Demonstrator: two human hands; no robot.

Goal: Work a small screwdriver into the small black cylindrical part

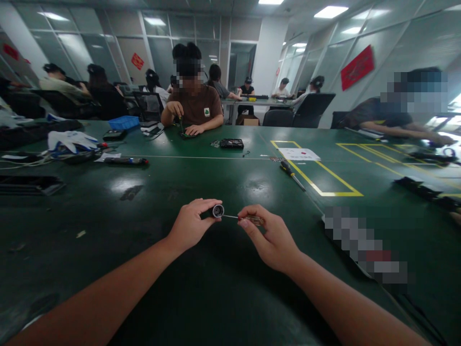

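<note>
My left hand grips a small black cylinder between thumb and fingers. Its round open end, with a pale rim, faces me, and the rest is hidden by my fingers. A screwdriver with a clear amber handle is pinched in my right hand. Its thin metal shaft points left, and the tip reaches the cylinder's rim; whether it touches I cannot tell. Both hands are held above the green table.
A black-and-yellow screwdriver lies ahead to the right, near yellow tape and a paper sheet. White gloves and a blue tray are at the left. A person works opposite. A blurred-out object lies right.
</note>
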